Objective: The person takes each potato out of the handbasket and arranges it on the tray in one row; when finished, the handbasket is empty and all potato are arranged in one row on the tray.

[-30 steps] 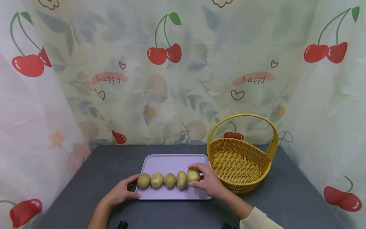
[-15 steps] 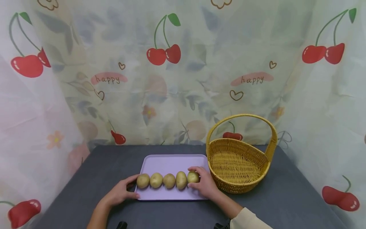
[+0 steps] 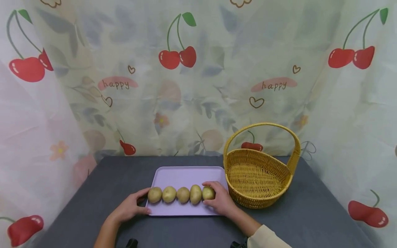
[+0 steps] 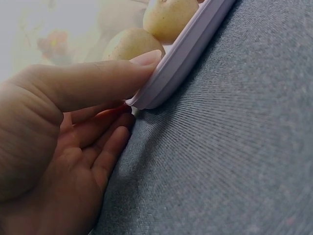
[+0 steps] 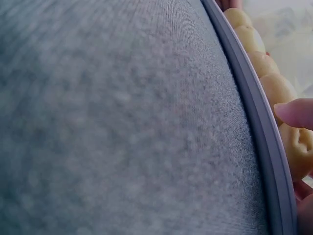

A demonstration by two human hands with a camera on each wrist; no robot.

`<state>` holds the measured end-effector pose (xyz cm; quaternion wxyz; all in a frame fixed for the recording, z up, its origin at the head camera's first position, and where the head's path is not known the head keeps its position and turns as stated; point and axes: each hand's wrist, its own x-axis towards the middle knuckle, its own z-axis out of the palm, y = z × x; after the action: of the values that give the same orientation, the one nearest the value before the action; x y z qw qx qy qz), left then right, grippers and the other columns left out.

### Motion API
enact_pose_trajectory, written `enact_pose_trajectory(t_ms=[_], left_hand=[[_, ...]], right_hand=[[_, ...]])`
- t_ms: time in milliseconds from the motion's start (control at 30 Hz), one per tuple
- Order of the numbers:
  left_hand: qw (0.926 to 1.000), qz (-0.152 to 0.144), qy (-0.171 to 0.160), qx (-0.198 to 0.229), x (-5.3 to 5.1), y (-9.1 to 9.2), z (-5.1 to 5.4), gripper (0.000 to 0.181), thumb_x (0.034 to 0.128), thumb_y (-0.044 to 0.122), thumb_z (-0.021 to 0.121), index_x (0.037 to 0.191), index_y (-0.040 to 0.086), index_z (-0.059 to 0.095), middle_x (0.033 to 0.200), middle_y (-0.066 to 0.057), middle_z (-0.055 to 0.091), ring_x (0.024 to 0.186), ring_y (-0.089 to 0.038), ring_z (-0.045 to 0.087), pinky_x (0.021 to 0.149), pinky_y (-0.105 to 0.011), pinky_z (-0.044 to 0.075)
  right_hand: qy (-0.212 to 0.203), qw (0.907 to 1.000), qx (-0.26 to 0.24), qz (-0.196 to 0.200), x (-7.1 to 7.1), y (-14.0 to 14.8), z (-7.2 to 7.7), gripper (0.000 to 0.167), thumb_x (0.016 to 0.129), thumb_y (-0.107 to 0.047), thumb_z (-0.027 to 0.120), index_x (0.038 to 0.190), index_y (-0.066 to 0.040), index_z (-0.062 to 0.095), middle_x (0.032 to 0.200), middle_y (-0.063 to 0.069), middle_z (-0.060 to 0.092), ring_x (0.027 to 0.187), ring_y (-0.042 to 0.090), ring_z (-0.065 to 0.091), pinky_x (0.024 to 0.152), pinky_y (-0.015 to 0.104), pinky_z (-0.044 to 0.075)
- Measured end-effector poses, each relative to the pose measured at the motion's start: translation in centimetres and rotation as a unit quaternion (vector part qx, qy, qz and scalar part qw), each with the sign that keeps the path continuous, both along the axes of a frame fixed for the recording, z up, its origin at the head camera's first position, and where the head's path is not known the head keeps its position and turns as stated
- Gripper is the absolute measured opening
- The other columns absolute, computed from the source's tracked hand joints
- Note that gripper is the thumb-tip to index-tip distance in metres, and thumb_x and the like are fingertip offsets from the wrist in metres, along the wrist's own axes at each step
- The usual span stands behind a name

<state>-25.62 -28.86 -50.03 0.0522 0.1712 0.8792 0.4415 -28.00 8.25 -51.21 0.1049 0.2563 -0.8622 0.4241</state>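
Several potatoes stand in a row across a light purple tray point(image 3: 186, 175) in the head view. At the right end of the row, my right hand point(image 3: 224, 200) holds the last potato point(image 3: 208, 193), thumb on the near side and fingers on the far side. The right wrist view shows that thumb point(image 5: 296, 112) against the potato. My left hand point(image 3: 128, 207) is at the tray's left edge, beside the leftmost potato point(image 3: 154, 195). In the left wrist view its thumb point(image 4: 112, 81) lies over the tray rim point(image 4: 188, 54), with the other fingers outside and below the rim.
A yellow wicker basket point(image 3: 257, 204) with a tall arched handle stands just right of the tray, close to my right hand. A dark grey cloth point(image 3: 173, 232) covers the table. Behind hangs a curtain point(image 3: 198, 113) printed with cherries.
My right hand has lowered slightly, bringing the last potato down level with the row. The left hand has stayed at the tray's edge.
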Motion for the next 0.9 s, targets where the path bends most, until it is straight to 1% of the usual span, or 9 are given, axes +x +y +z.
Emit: enact_pose_trajectory(t_ms=[100, 200, 367, 500, 567, 667, 767, 833, 900], left_hand=[[1.0000, -0.005, -0.003, 0.000, 0.1, 0.3, -0.2, 0.080, 0.0744, 0.020, 0.084, 0.141, -0.003, 0.046, 0.139, -0.023, 0.049, 0.123, -0.037, 0.047, 0.100, -0.046, 0.041], [0.9999, -0.003, -0.011, 0.006, 0.1, 0.5, -0.1, 0.079, 0.0741, 0.019, 0.084, 0.141, -0.003, 0.047, 0.139, -0.023, 0.049, 0.124, -0.037, 0.047, 0.101, -0.049, 0.040], [0.9999, 0.004, -0.011, 0.011, -0.3, 0.6, 0.1, 0.079, 0.0735, 0.017, 0.085, 0.140, -0.003, 0.047, 0.140, -0.023, 0.049, 0.125, -0.038, 0.046, 0.102, -0.053, 0.037], [0.9998, -0.003, -0.014, 0.013, -0.5, 0.5, 0.1, 0.079, 0.0747, 0.019, 0.084, 0.141, -0.003, 0.047, 0.141, -0.023, 0.048, 0.126, -0.038, 0.045, 0.103, -0.052, 0.037], [0.9993, 0.001, -0.030, 0.023, -0.5, 0.4, 0.0, 0.079, 0.0754, 0.019, 0.084, 0.142, -0.002, 0.046, 0.142, -0.022, 0.046, 0.127, -0.038, 0.044, 0.104, -0.052, 0.036], [0.9958, 0.014, -0.066, 0.062, -0.4, -0.1, 0.0, 0.079, 0.0780, 0.015, 0.081, 0.144, -0.004, 0.042, 0.144, -0.025, 0.043, 0.130, -0.040, 0.042, 0.105, -0.052, 0.034], [0.9902, 0.030, -0.093, 0.100, -0.5, -0.6, 0.2, 0.078, 0.0799, 0.011, 0.079, 0.145, -0.006, 0.039, 0.145, -0.027, 0.041, 0.132, -0.042, 0.039, 0.106, -0.051, 0.033], [0.9891, 0.027, -0.096, 0.109, -0.6, -1.0, 0.4, 0.078, 0.0814, 0.013, 0.078, 0.145, -0.007, 0.038, 0.146, -0.028, 0.040, 0.134, -0.042, 0.037, 0.106, -0.049, 0.033], [0.9887, 0.020, -0.099, 0.111, -0.4, -1.5, 0.5, 0.077, 0.0830, 0.014, 0.077, 0.145, -0.008, 0.037, 0.146, -0.028, 0.039, 0.134, -0.042, 0.036, 0.106, -0.045, 0.035]], right_hand=[[0.010, 0.9999, 0.008, -0.004, 0.2, 0.3, -0.3, 0.061, 0.067, -0.006, 0.086, 0.123, -0.007, 0.061, 0.120, 0.007, 0.060, 0.110, 0.023, 0.055, 0.094, 0.041, 0.043], [0.023, 0.9997, 0.007, -0.010, 0.4, 0.6, -0.3, 0.063, 0.065, -0.006, 0.087, 0.123, -0.007, 0.061, 0.121, 0.008, 0.059, 0.113, 0.024, 0.054, 0.096, 0.043, 0.043], [0.027, 0.9996, 0.000, -0.007, 1.1, 1.2, 0.9, 0.063, 0.069, -0.008, 0.086, 0.125, -0.006, 0.059, 0.124, 0.008, 0.058, 0.115, 0.025, 0.053, 0.092, 0.041, 0.046], [0.023, 0.9997, 0.007, -0.004, 2.9, 2.5, 2.0, 0.061, 0.072, -0.007, 0.083, 0.128, -0.003, 0.056, 0.127, 0.009, 0.057, 0.117, 0.028, 0.053, 0.089, 0.042, 0.050], [0.016, 0.9998, 0.010, 0.008, 4.1, 3.4, 2.5, 0.060, 0.074, -0.007, 0.081, 0.128, -0.002, 0.055, 0.126, 0.011, 0.057, 0.116, 0.032, 0.054, 0.087, 0.044, 0.051], [-0.012, 0.9991, 0.015, 0.039, 5.6, 4.8, 3.2, 0.056, 0.079, -0.007, 0.078, 0.129, -0.001, 0.054, 0.124, 0.014, 0.058, 0.111, 0.034, 0.056, 0.085, 0.044, 0.052], [-0.029, 0.9970, 0.030, 0.065, 6.5, 6.3, 3.7, 0.049, 0.083, -0.012, 0.077, 0.127, -0.003, 0.057, 0.119, 0.012, 0.061, 0.103, 0.030, 0.061, 0.082, 0.038, 0.053], [-0.034, 0.9956, 0.036, 0.079, 6.9, 7.5, 3.7, 0.043, 0.084, -0.013, 0.076, 0.123, -0.004, 0.060, 0.115, 0.011, 0.064, 0.098, 0.027, 0.063, 0.081, 0.036, 0.053], [-0.043, 0.9945, 0.049, 0.082, 7.2, 9.1, 3.8, 0.036, 0.086, -0.015, 0.075, 0.119, -0.006, 0.064, 0.111, 0.008, 0.066, 0.096, 0.022, 0.064, 0.081, 0.035, 0.053]])
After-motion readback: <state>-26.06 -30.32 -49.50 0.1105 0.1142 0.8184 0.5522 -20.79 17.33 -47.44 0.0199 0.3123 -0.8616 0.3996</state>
